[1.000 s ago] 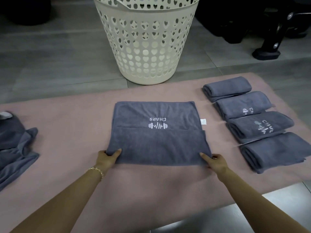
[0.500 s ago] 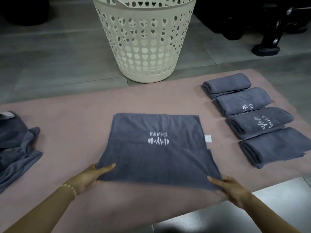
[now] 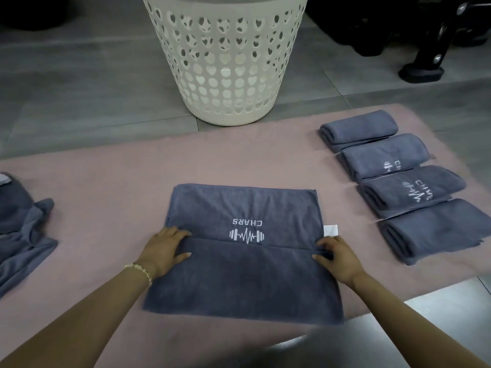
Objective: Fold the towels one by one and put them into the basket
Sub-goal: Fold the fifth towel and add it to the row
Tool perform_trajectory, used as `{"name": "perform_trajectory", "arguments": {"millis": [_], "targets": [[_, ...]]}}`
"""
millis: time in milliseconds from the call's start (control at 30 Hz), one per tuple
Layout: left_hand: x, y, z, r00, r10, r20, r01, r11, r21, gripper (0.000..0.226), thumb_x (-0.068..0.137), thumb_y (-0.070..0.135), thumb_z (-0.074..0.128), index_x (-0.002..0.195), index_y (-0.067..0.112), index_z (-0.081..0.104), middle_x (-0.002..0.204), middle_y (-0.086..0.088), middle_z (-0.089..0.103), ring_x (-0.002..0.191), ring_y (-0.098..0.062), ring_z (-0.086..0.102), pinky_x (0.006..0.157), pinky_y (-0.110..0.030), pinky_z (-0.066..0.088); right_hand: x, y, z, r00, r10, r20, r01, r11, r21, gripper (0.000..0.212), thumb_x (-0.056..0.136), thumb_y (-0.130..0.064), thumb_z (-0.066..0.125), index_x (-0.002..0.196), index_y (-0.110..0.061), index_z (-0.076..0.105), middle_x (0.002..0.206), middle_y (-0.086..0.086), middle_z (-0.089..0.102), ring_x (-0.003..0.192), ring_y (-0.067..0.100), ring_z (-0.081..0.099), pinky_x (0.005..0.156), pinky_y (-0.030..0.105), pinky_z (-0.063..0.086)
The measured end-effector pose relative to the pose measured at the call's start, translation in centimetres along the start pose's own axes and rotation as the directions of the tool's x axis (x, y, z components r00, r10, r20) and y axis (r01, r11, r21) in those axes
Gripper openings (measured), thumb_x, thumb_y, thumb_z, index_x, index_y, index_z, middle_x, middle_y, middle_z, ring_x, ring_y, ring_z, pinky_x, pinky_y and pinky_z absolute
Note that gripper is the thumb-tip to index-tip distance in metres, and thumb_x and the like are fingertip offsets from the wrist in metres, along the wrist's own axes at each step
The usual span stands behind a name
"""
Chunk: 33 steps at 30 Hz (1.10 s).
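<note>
Now the left hand (image 3: 164, 249) and right hand (image 3: 338, 257) each pinch an end of the towel's (image 3: 239, 285) folded-over edge, fingers curled on it, just below the white CHARS logo (image 3: 247, 231). The towel lies flat on the pink tabletop (image 3: 106, 187). To its right sit 4 folded towels (image 3: 406, 192) in a row, and at the left edge a loose pile (image 3: 21, 235). Beyond the tabletop, the basket (image 3: 225, 62) stands on the floor (image 3: 79, 88).

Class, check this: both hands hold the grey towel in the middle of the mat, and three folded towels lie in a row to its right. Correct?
No. The head view shows four folded towels in that row, not three. The left hand and right hand do hold the grey towel.
</note>
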State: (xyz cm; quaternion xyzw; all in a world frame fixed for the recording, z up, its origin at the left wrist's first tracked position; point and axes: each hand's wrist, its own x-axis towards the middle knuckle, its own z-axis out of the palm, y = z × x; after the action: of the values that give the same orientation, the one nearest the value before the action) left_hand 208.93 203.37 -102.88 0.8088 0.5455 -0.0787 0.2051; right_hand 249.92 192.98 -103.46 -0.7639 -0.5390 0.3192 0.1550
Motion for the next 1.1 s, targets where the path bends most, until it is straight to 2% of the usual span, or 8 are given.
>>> {"name": "perform_trajectory", "arguments": {"millis": [100, 167, 300, 400, 600, 800, 1000, 1100], "targets": [[0.5, -0.5, -1.5, 0.986, -0.077, 0.147, 0.076, 0.997, 0.014, 0.034, 0.08, 0.042, 0.069, 0.108, 0.023, 0.062, 0.108, 0.001, 0.056, 0.107, -0.017, 0.047, 0.085, -0.021, 0.036, 0.2, 1.2, -0.5, 0.999, 0.021, 0.05, -0.02, 1.0, -0.01, 0.033, 0.071, -0.013, 0.081, 0.066, -0.03, 0.053, 0.09, 0.003, 0.054, 0.083, 0.018, 0.053, 0.085, 0.024, 0.047], [0.2, -1.2, -3.2, 0.96, -0.095, 0.264, 0.183, 0.926, -0.331, 0.026, 0.073, 0.033, 0.079, 0.091, 0.018, 0.068, 0.095, 0.004, 0.062, 0.096, -0.013, 0.057, 0.075, -0.012, 0.04, -0.4, 0.9, -1.7, 0.996, 0.02, 0.085, -0.035, 0.983, 0.183, 0.022, 0.074, -0.01, 0.078, 0.066, -0.018, 0.06, 0.087, 0.006, 0.056, 0.082, 0.019, 0.055, 0.073, 0.009, 0.043], [-0.7, -0.8, -7.4, 0.9, 0.029, 0.435, 0.403, 0.325, -0.855, 0.037, 0.075, 0.019, 0.076, 0.108, 0.005, 0.07, 0.107, -0.006, 0.071, 0.102, -0.019, 0.067, 0.079, -0.02, 0.055, -0.9, -2.1, -5.2, 0.976, 0.013, 0.216, -0.149, 0.763, 0.628, 0.027, 0.07, -0.028, 0.074, 0.073, -0.008, 0.056, 0.065, 0.002, 0.053, 0.065, 0.009, 0.052, 0.056, 0.013, 0.043], [1.1, -0.4, -8.5, 0.943, -0.103, 0.316, 0.327, 0.126, -0.937, 0.048, 0.071, 0.031, 0.08, 0.108, 0.003, 0.069, 0.105, -0.009, 0.072, 0.1, -0.022, 0.068, 0.075, -0.023, 0.057, 2.0, -3.5, -6.3, 0.991, 0.073, 0.113, -0.132, 0.689, 0.713, 0.027, 0.07, -0.03, 0.075, 0.077, -0.01, 0.059, 0.06, -0.006, 0.06, 0.057, 0.004, 0.054, 0.05, 0.013, 0.045], [7.1, 0.6, -5.5, 0.892, -0.452, 0.03, 0.194, 0.321, -0.927, 0.018, 0.094, 0.022, 0.057, 0.105, 0.009, 0.061, 0.1, -0.005, 0.063, 0.091, -0.018, 0.056, 0.082, -0.029, 0.047, 9.6, -4.2, -4.0, 0.941, 0.334, -0.057, -0.177, 0.628, 0.758, 0.007, 0.087, -0.016, 0.067, 0.084, -0.016, 0.06, 0.078, 0.002, 0.062, 0.072, 0.014, 0.054, 0.061, 0.024, 0.046], [7.0, -0.6, -1.6, 0.836, -0.541, -0.09, 0.315, 0.608, -0.729, 0.023, 0.094, 0.019, 0.055, 0.075, 0.006, 0.053, 0.071, -0.01, 0.054, 0.072, -0.026, 0.049, 0.067, -0.032, 0.037, 9.3, -3.1, -0.9, 0.922, 0.347, -0.174, -0.262, 0.887, 0.381, 0.022, 0.088, -0.013, 0.064, 0.072, 0.0, 0.058, 0.068, 0.009, 0.056, 0.069, 0.023, 0.048, 0.066, 0.03, 0.039], [7.1, -1.0, -2.3, 0.794, -0.574, -0.201, 0.256, 0.615, -0.746, 0.019, 0.094, 0.015, 0.054, 0.082, 0.001, 0.058, 0.075, -0.015, 0.057, 0.072, -0.026, 0.048, 0.061, -0.031, 0.033, 10.8, -3.9, -2.1, 0.916, 0.277, -0.291, -0.145, 0.903, 0.405, 0.023, 0.086, -0.013, 0.066, 0.072, 0.004, 0.061, 0.066, 0.01, 0.055, 0.066, 0.02, 0.044, 0.054, 0.013, 0.037], [7.1, -1.1, -2.0, 0.781, -0.61, -0.138, 0.313, 0.573, -0.757, 0.02, 0.094, 0.016, 0.055, 0.092, -0.003, 0.062, 0.084, -0.014, 0.06, 0.08, -0.027, 0.053, 0.068, -0.031, 0.039, 11.6, -3.9, -1.8, 0.904, 0.397, -0.162, -0.298, 0.853, 0.429, 0.021, 0.086, -0.016, 0.068, 0.089, 0.005, 0.065, 0.077, 0.01, 0.058, 0.077, 0.023, 0.05, 0.072, 0.027, 0.047]]}}
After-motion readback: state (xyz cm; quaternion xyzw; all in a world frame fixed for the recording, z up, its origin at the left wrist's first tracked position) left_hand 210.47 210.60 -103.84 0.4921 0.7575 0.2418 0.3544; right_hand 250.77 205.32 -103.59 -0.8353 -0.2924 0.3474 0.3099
